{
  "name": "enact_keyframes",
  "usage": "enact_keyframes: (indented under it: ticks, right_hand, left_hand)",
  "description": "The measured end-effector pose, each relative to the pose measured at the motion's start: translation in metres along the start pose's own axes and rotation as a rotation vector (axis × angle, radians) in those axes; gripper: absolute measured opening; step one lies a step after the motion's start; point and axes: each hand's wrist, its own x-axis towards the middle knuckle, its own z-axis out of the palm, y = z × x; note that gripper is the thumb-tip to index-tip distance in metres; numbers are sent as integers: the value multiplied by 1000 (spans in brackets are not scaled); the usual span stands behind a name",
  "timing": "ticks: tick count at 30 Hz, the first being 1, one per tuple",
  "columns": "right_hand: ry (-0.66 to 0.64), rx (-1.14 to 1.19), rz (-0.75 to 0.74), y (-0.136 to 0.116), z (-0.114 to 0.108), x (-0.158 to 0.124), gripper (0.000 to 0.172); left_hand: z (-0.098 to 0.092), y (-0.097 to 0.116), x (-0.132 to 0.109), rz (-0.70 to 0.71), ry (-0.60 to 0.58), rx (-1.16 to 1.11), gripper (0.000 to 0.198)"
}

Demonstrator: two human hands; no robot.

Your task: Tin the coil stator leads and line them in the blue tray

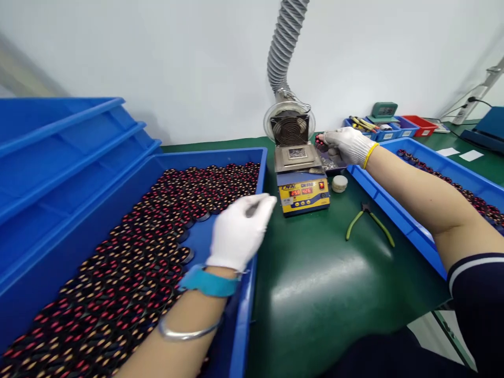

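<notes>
Component (pixel 319 143) sits clamped in the right hand (pixel 348 146), far side, just right of the heater unit (pixel 301 180), apparently a holding step; left hand (pixel 239 227) fingertips meet, contents indeterminable; next move likely calls for steady grip.

The gloved right hand (pixel 343 147) pinches near the far edge of the bench (pixel 315 294) while the gloved left hand (pixel 241 228) curls inward.
</notes>
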Motion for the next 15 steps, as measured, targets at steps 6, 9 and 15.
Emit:
enact_keyframes:
  ticks: [6,9,15]
  right_hand:
    - [201,-109,86,43,-75,-18,22]
    - [366,-330,252,82,-131,-27,23]
    - [396,-641,526,157,-200,-67,22]
  left_hand:
    - [-29,-33,34,-179,-83,590,71]
    - [-22,-51,41,-232,-229,828,86]
    - [-6,-68,42,-162,-313,896,73]
